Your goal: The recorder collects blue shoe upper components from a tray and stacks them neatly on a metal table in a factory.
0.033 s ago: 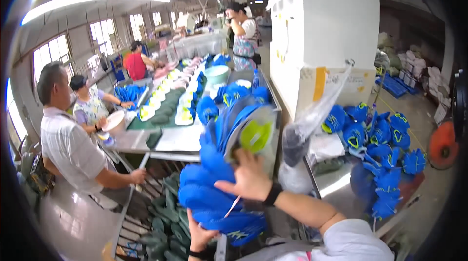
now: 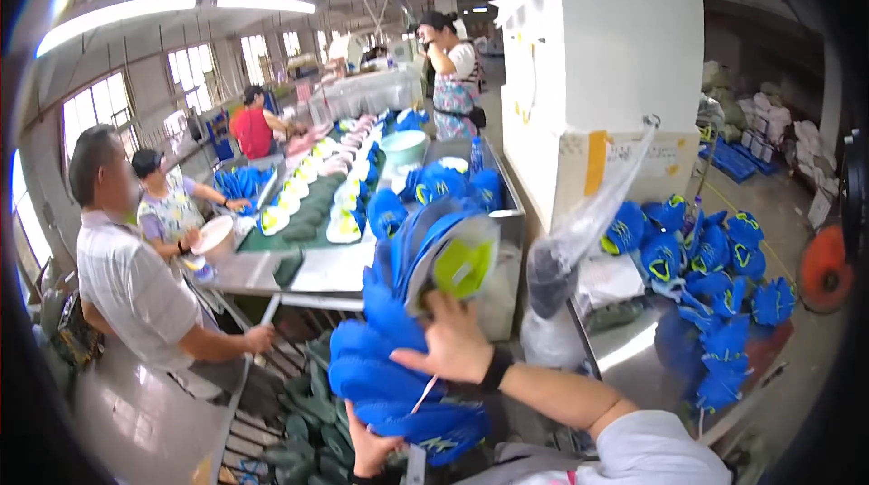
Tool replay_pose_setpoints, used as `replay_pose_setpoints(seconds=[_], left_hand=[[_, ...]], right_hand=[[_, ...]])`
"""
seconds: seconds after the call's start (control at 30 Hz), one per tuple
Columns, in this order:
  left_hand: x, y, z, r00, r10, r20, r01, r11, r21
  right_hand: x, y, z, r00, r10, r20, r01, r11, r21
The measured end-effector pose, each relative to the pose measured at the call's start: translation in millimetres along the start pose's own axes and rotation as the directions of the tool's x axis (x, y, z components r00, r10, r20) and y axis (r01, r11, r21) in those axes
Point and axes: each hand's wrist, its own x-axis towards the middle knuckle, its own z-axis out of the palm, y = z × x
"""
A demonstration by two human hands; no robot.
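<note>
A long stack of blue shoe uppers (image 2: 385, 367), nested into one another, stands between my hands in front of me. My left hand (image 2: 369, 444) grips its lower end, the fingers partly hidden under the stack. My right hand (image 2: 455, 340) presses against the upper end with its thumb spread along the side and its fingers curled at the edge of the last piece, which has a grey rim and a yellow-green inside (image 2: 466, 269). A thin pale tie (image 2: 424, 394) crosses the blue pieces near my right thumb.
A rack of dark green shoe pieces (image 2: 299, 422) stands below left, with a person in a white shirt (image 2: 136, 286) beside it. A long table (image 2: 317, 269) bears rows of uppers. On the right, blue uppers (image 2: 715, 259) cover a metal table (image 2: 625, 340) near a white pillar (image 2: 634, 50).
The upper end of the stack has shifted slightly left and down, together with my right hand. My left hand is a little lower, and both keep their hold.
</note>
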Motion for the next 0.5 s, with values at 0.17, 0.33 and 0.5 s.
replay_pose_setpoints(seconds=[0.17, 0.33, 0.5], left_hand=[[46.0, -46.4, -14.9, 0.944, -0.160, -0.289, 0.156, 0.987, -0.037], [184.6, -76.3, 12.5, 0.916, -0.049, -0.397, 0.009, 0.995, -0.104], [387.8, -80.9, 86.2, 0.979, -0.101, -0.175, 0.088, 0.993, -0.082]], right_hand=[[66.5, 15.9, 59.5, 0.987, -0.142, 0.080, 0.137, 0.988, 0.066], [180.4, 86.0, 96.5, 0.957, -0.290, -0.022, 0.290, 0.950, 0.112], [320.2, 233.1, 106.7, 0.987, -0.160, 0.030, 0.160, 0.987, 0.004]])
